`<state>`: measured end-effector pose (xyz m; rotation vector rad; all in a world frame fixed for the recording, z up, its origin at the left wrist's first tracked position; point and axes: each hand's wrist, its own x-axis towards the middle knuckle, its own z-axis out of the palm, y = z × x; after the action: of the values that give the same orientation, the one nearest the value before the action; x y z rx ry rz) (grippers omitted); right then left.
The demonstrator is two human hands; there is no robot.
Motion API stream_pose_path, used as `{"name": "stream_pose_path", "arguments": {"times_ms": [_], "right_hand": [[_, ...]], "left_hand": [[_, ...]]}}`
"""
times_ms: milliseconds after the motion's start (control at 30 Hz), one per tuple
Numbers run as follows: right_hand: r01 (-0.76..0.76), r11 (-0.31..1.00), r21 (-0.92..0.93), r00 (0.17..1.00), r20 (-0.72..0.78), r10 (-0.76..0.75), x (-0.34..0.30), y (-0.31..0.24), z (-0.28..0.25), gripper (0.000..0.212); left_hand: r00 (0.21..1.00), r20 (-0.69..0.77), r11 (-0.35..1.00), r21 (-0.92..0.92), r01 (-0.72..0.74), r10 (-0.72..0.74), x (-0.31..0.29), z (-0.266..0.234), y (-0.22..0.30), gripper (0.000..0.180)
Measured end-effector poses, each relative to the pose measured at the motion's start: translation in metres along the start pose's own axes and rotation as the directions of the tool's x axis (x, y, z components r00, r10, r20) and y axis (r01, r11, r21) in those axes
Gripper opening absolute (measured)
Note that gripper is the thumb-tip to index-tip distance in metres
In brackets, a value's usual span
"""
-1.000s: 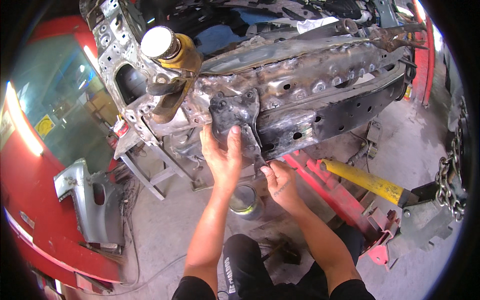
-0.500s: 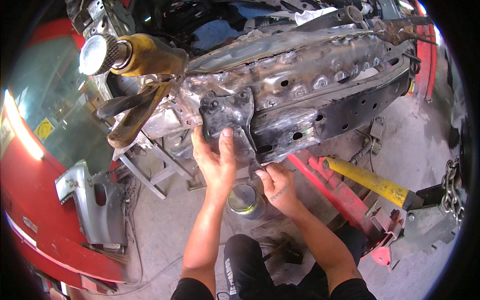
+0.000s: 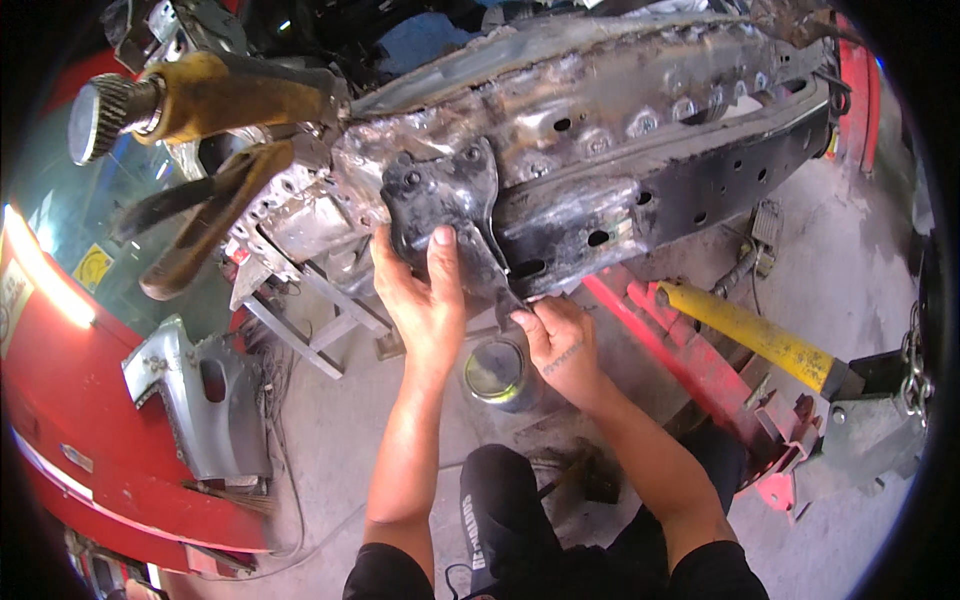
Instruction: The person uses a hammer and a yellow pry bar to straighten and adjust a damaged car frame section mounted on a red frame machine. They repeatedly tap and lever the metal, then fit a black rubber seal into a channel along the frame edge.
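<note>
Left hand presses dark scorched steel bracket flat vs rusty frame rail's lower edge, right hand pinches bracket's bottom tip; judging bracket positioned, not yet fixed.

Bracket: a dark grey, scorched steel mounting plate with several bolt holes is seen pressed flat against the side of the frame rail, its lower edge tapering down to the right.
Frame rail: a long, rusted and blackened steel chassis beam with rows of round holes is seen running from centre to upper right, raised above the floor.
Contact: the plate is touched on its lower middle by the left hand, thumb upward; its lower tip is pinched by the right hand.
</note>
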<state>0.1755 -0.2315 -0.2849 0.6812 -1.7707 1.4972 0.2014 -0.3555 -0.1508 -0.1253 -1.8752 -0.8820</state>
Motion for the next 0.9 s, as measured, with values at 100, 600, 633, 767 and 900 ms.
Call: {"name": "stream_pose_path", "arguments": {"times_ms": [100, 600, 633, 767, 900], "right_hand": [[-0.031, 0.999, 0.034, 0.999, 0.027, 0.031, -0.005, -0.001, 0.002, 0.025], [-0.062, 0.982, 0.177, 0.998, 0.001, 0.063, -0.011, -0.009, -0.019, 0.018], [-0.070, 0.971, 0.230, 0.997, -0.011, 0.075, -0.008, -0.018, -0.020, 0.021], [-0.164, 0.892, 0.422, 0.986, 0.050, 0.158, 0.015, -0.041, -0.027, 0.031], [-0.407, 0.465, 0.786, 0.913, 0.333, 0.238, 0.036, -0.031, -0.005, 0.033]], "left_hand": [[0.997, -0.046, 0.998, 0.020, -0.060, 0.061, 0.001, -0.001, -0.010, 0.053], [0.999, 0.032, 0.979, -0.202, 0.006, 0.000, -0.001, 0.001, -0.006, 0.049], [1.000, 0.025, 0.984, -0.181, -0.001, 0.005, 0.000, -0.004, -0.008, 0.050], [0.999, 0.043, 0.986, -0.167, 0.021, -0.014, 0.000, -0.002, -0.004, 0.055], [0.999, -0.010, 0.999, -0.021, -0.049, 0.049, 0.001, 0.002, -0.001, 0.059]]}}
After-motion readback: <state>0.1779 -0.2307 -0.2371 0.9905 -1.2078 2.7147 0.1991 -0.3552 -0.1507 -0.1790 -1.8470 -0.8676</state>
